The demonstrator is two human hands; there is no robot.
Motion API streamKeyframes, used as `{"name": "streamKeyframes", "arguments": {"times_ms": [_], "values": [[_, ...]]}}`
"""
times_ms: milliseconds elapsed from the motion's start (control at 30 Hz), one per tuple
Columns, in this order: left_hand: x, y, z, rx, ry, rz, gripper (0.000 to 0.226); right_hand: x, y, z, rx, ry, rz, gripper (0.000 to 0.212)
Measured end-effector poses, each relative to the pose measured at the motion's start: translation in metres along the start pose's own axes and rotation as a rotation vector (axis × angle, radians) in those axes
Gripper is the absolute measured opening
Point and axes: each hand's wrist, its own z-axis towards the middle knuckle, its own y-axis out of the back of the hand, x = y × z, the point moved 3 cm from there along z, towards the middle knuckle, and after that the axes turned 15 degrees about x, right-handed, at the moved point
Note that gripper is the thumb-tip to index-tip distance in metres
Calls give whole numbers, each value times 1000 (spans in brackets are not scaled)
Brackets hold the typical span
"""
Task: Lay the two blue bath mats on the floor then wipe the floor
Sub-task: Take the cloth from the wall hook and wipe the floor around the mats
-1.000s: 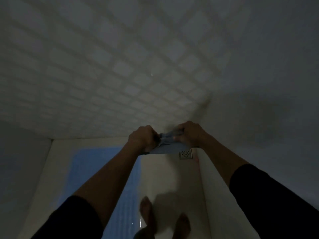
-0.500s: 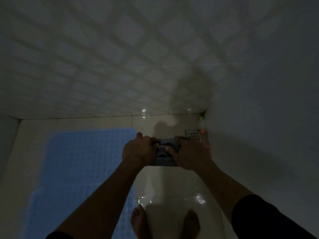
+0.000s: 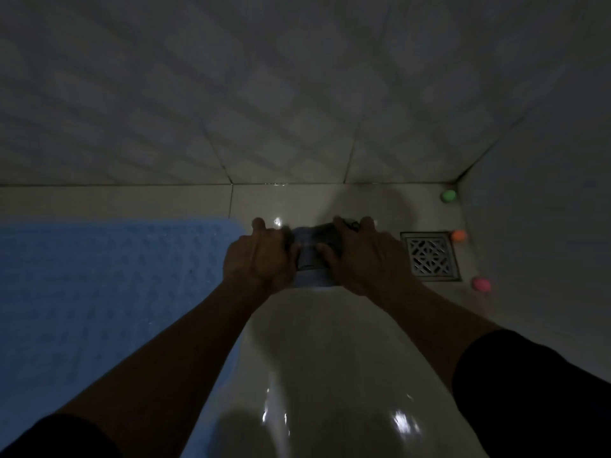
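Blue bath mat (image 3: 109, 292), studded with rows of small bumps, lies flat on the floor (image 3: 330, 342) along its left side, its rounded far corner stopping just short of the far wall (image 3: 264, 94). Only this one mat can be told for certain. The floor is glossy cream tile with bright glints of light near the bottom of the view, and it meets the patterned far wall in a dark grout line; a plain wall (image 3: 545, 226) closes the right side, so the two walls form the far right corner.

Both forearms reach forward from dark sleeves (image 3: 535, 391) over the bare strip of floor between the mat and the right wall. The left hand (image 3: 261, 259) and the right hand (image 3: 367, 259) sit close together, each with fingers curled round a bunched grey-blue cloth (image 3: 314, 256) held between them, low over the floor near the far wall. Whether the cloth touches the tile cannot be told, and in the dim light it is unclear whether this bundle is a wiping cloth or something else.

A square metal floor drain (image 3: 429, 256) with a lattice grille sits just right of the right hand, near the far right corner. Three small rounded objects lie along the right wall: a green one (image 3: 449, 195) in the corner, an orange one (image 3: 459, 235) beside the drain's far edge, and a pink one (image 3: 481, 284) just past its near edge.
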Motion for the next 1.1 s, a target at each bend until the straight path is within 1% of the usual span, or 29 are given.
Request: {"name": "streamKeyframes", "arguments": {"times_ms": [133, 200, 300, 500, 700, 767, 900, 1100], "values": [[21, -26, 74, -169, -34, -54, 44, -1, -29, 76, -102, 32, 32, 67], [33, -28, 106, -255, -12, -60, 42, 3, -39, 111, -172, 50, 53, 66], [47, -29, 146, -329, 20, -68, 43, 7, -50, 157, -254, 47, 74, 64], [67, -39, 201, -451, -9, -106, 42, 16, -61, 213, -420, 77, 17, 61], [70, -52, 221, -490, -43, -62, 35, 14, -78, 239, -447, 57, -36, 61], [70, -56, 226, -488, -30, -51, 34, 14, -80, 243, -447, 56, -29, 60], [69, -66, 234, -460, 5, -55, 43, 11, -87, 247, -437, 63, -1, 59], [74, -74, 235, -426, 5, 56, 49, 9, -97, 248, -415, 25, -44, 72]]}}
